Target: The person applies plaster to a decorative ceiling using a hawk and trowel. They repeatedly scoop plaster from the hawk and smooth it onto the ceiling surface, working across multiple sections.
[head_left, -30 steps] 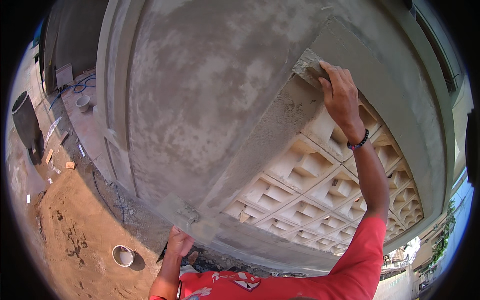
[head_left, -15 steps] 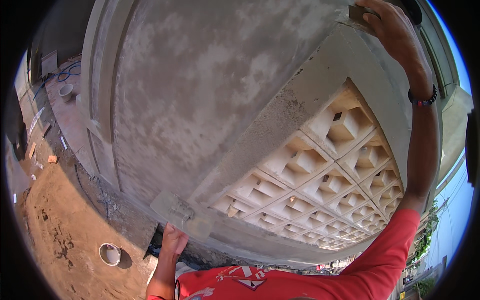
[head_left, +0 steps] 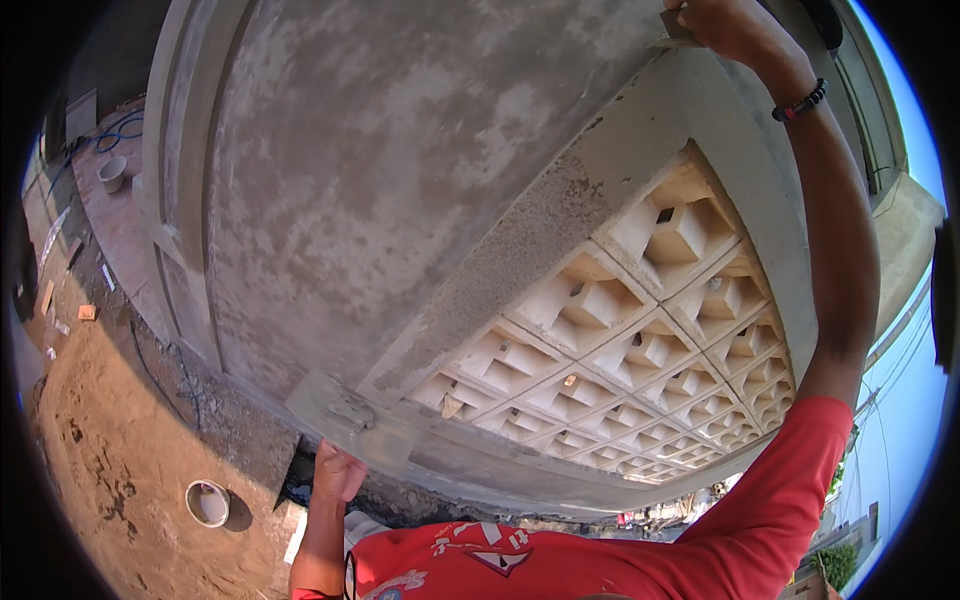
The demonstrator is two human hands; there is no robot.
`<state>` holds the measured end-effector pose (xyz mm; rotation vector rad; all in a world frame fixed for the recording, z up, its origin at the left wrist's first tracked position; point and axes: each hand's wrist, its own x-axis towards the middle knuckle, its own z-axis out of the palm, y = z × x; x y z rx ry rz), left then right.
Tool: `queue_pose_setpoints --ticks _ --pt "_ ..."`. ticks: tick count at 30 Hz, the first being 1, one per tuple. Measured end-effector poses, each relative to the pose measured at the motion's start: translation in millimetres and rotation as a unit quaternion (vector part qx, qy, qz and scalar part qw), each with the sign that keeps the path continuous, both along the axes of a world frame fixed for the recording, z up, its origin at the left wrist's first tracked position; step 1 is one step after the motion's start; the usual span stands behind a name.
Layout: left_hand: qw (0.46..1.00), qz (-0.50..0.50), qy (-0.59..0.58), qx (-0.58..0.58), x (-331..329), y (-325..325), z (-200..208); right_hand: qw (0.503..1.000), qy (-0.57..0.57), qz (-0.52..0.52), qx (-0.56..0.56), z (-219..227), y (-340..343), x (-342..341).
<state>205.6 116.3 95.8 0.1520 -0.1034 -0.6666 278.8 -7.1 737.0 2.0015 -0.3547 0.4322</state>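
Note:
Low in the view, my left hand [head_left: 340,472] is closed on the near edge of a flat grey mortar board [head_left: 390,445]. A small lump of wet mortar [head_left: 350,410] lies on it. Up at the top right, my right hand [head_left: 725,28] grips a small flat trowel [head_left: 679,30], its blade against the plastered wall [head_left: 400,150]. The blade sits near the upper corner of the grey band [head_left: 560,200] framing a panel of pale ventilation blocks [head_left: 675,240]. My fingers partly hide the trowel's grip.
A white bucket [head_left: 208,503] stands on the sandy ground [head_left: 110,450] at lower left. Further off are another bucket [head_left: 113,174], a blue hose [head_left: 125,125] and a brick piece [head_left: 87,313]. A moulded column edge [head_left: 190,150] borders the wall's left side.
My right hand and trowel have shifted a little left and up along the wall's top. The left hand still holds the mortar board, and the whole view has shifted slightly.

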Motion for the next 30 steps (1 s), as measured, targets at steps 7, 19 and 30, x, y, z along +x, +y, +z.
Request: queue_pose_setpoints --ticks 7,19,30 --pt "1.0 0.006 -0.017 -0.025 -1.4 1.0 9.3 0.991 0.086 -0.085 -0.05 -29.7 7.0 0.7" --pt "1.0 0.004 -0.004 -0.008 -5.3 -1.3 19.9 0.959 0.262 0.096 0.042 -146.0 -13.9 -17.0" --pt "0.999 0.025 -0.015 0.02 -0.1 19.3 16.2 0.883 -0.126 0.382 0.243 -17.6 -121.1 -83.5"
